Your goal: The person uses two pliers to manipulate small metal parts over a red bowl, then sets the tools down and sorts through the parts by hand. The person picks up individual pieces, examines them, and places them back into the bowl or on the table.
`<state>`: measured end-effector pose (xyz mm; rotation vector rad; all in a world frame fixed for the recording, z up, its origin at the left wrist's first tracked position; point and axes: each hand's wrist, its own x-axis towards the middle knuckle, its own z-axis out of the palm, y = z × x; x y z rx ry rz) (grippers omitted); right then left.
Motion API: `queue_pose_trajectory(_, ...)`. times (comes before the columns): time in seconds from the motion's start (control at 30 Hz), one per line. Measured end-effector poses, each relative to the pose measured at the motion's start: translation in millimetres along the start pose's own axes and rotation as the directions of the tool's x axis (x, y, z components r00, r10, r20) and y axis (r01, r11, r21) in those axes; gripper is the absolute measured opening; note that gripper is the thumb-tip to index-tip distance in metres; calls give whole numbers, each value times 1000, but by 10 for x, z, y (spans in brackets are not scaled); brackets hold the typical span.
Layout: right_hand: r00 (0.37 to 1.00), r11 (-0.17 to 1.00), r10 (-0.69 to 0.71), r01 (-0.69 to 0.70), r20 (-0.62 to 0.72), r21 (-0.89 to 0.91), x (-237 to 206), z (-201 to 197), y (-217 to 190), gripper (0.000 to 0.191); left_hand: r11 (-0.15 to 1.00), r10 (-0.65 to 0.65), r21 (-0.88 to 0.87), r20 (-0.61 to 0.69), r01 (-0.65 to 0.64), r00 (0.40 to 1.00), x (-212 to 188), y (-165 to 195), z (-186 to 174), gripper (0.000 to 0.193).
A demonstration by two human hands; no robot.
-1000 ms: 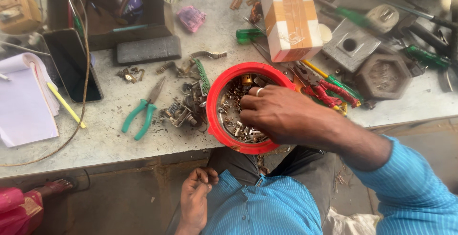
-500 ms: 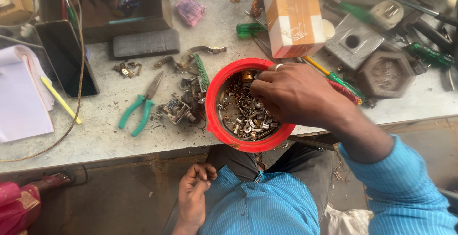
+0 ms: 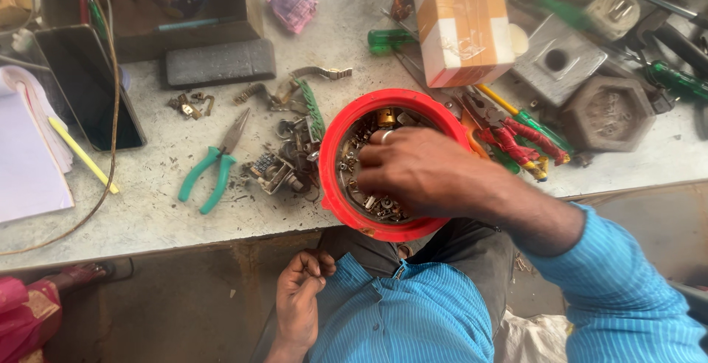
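Grey, scuffed bench (image 3: 147,208) fills the upper part of the head view, littered with tools and scrap metal.

Head view: red round tub (image 3: 335,186) sits at the near edge of the bench, partly overhanging it, and holds a heap of small metal parts (image 3: 372,204): screws, nuts, a brass piece. Right hand (image 3: 420,175) reaches in from the right, in a blue striped sleeve, and lies over the tub's right half. Its fingers are curled down into the parts, the fingertips touching them at the tub's left-centre. Grip narrow, the fingers bunched together; whether a part is pinched between them I cannot tell, since the fingertips are hidden among the parts. A ring shows on one finger.

Left hand (image 3: 299,300) rests low, below the bench edge, against the blue shirt, fingers loosely curled inward. Grip narrow; nothing visible in it.

Just left of the tub: a pile of scrap fittings (image 3: 284,164) touching its wall. Further left, green-handled pliers (image 3: 210,168) lie flat. Behind the tub stands a taped cardboard box (image 3: 461,20). Right of the tub, red-wound cutters (image 3: 520,142) and a hexagonal metal block (image 3: 608,112).
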<state>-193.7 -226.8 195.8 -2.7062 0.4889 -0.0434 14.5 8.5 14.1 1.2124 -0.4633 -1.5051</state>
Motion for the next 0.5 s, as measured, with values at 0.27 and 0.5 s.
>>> queue_pose_trajectory(0.27,992,962,102,-116,-70,-246,22,-64,-75,11,1000,4,-16,-7,-4,1000,34,-15,-25,21)
queue_pose_trajectory(0.5,991,975,83,-59,103,-215,145,117,-115,12,1000,21,-19,-4,-21,1000,-3,-17,-36,21)
